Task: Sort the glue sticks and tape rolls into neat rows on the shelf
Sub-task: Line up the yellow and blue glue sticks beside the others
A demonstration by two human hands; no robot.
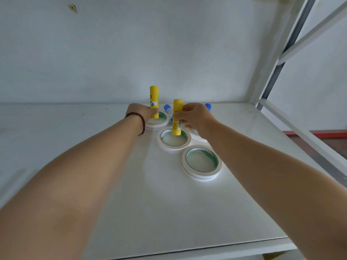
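My left hand (139,112) grips a yellow glue stick (154,96) upright over the far-left tape roll (161,122). My right hand (195,117) holds a second yellow glue stick (178,109) upright, its base inside the middle tape roll (174,140). Two blue-capped glue sticks show behind: one (167,108) between the yellow sticks, one (208,106) past my right hand. A white tape roll (201,162) lies nearest me. Another roll (197,136) is mostly hidden under my right hand.
The white shelf board (93,147) runs back to a pale wall (169,53). A white metal frame post and braces (277,59) stand at the right. The shelf's front edge (206,250) is close to me. A red floor strip (319,134) shows beyond the frame.
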